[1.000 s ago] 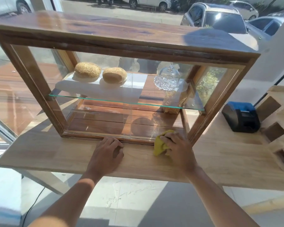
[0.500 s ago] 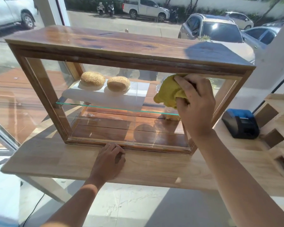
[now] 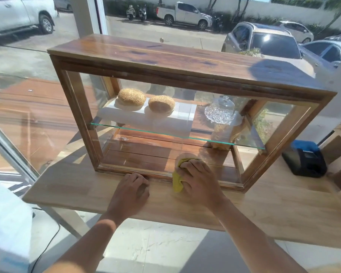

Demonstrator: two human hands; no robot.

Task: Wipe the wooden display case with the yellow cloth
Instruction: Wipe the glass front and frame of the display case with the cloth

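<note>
Our right hand (image 3: 200,181), fingers curled round the crumpled yellow cloth (image 3: 178,182), has dropped from the upper glass back to the bottom front rail of the glass-fronted wooden display case (image 3: 165,62), while our left hand (image 3: 133,191) stays loosely curled, empty, on the pale wooden counter (image 3: 67,192), so we judge the wiping mid-course.

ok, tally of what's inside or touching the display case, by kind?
Sesame buns: 2
Glass domes: 1
Glass shelves: 1
Yellow cloths: 1
Hands: 2, left hand and right hand
Total: 7
</note>
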